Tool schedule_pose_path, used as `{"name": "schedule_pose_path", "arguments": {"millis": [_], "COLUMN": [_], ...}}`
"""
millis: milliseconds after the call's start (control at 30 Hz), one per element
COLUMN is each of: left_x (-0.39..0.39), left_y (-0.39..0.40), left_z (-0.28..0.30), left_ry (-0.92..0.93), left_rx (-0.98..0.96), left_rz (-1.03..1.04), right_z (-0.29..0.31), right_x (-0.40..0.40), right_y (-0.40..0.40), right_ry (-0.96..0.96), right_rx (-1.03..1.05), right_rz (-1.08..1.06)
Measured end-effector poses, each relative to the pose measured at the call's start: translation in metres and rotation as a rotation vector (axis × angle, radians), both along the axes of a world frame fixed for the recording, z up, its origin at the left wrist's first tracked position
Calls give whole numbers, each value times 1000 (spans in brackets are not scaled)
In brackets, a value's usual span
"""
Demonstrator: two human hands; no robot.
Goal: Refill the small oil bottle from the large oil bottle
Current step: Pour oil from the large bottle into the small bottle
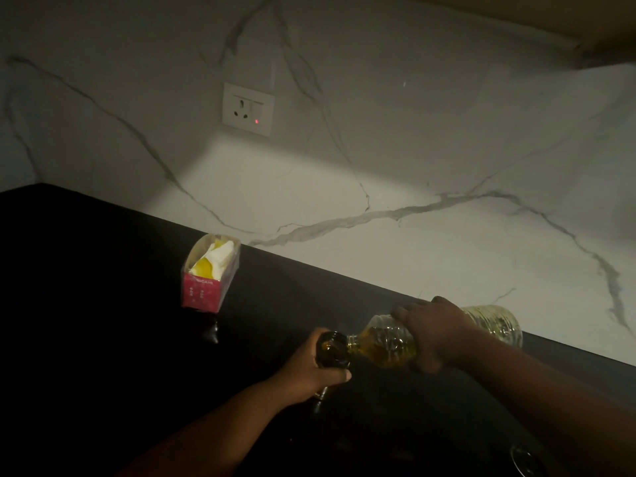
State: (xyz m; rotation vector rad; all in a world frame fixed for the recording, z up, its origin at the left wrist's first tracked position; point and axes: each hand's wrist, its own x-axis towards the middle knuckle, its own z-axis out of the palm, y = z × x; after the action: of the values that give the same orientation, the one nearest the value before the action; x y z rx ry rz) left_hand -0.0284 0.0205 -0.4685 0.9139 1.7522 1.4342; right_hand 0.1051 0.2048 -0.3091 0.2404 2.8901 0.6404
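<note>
Marble wall (395, 139), white with grey veins, fills most of the view; dim lighting, a brighter band across the middle. Black counter (86, 270) runs below it, glossy, mostly in shadow. Cabinet underside (585, 25) at top right, beige.

Large bottle (389, 342), clear ribbed plastic, lies tipped nearly horizontal above the counter near the wall, mouth pointing left. Yellow oil pooled at the neck end, base end looks nearly empty. Right hand (433, 333) wraps over the bottle's middle, grip closed around it, fingers curled over the top, thumb below.

Small bottle (332, 349), dark glass, stands at centre, its open mouth touching or just under the large bottle's mouth; cannot tell whether oil is flowing. Left hand (313, 370) clasps the small bottle from the left side, grip closed on its body, thumb across the front. Bottle base hidden by the hand and darkness.

Pink box (210, 273) sits on the counter to the left, well apart from the bottles, open top showing white and yellow contents.

Socket (247, 110), white, on the wall, red indicator lit.
</note>
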Motion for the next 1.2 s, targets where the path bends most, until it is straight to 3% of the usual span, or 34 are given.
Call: {"name": "schedule_pose_path", "arguments": {"millis": [1200], "left_x": [4], "left_y": [-3], "left_z": [9], "left_ry": [-14], "left_rx": [-15], "left_rz": [-18], "right_z": [2], "right_x": [2], "right_y": [-6], "right_ry": [-9], "right_rx": [17], "right_rz": [-21]}}
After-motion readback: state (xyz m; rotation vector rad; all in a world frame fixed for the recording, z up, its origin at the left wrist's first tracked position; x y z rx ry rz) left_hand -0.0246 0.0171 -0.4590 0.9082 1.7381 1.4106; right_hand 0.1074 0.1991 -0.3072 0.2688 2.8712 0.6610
